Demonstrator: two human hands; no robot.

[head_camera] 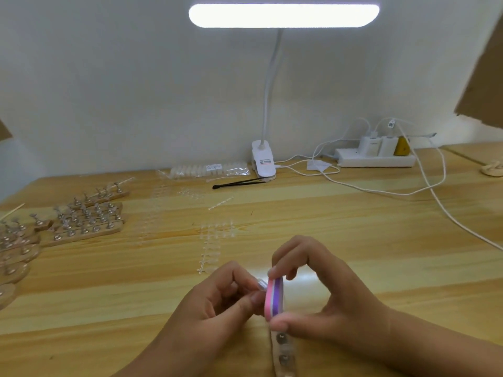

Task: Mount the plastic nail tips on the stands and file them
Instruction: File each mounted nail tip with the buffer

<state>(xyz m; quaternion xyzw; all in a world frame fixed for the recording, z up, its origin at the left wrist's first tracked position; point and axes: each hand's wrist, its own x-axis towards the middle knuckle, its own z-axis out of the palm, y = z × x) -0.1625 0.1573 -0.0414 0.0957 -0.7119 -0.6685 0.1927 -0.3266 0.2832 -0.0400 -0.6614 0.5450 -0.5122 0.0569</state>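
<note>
Beyond the nail file (pixel 274 299), a lamp clip (pixel 260 151) bears an unreadable label (pixel 266 162).

The stand strip (pixel 283 356) runs off the bottom edge, its top hidden behind the right hand (pixel 334 292)

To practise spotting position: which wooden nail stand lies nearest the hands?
The stand just beneath the right hand, at the picture's bottom edge; the other stands sit grouped far off at the table's left.

Clear nail tip (pixel 261 283) touches an upright pink-purple file (pixel 274 299) near a stand (pixel 283 349).
</note>
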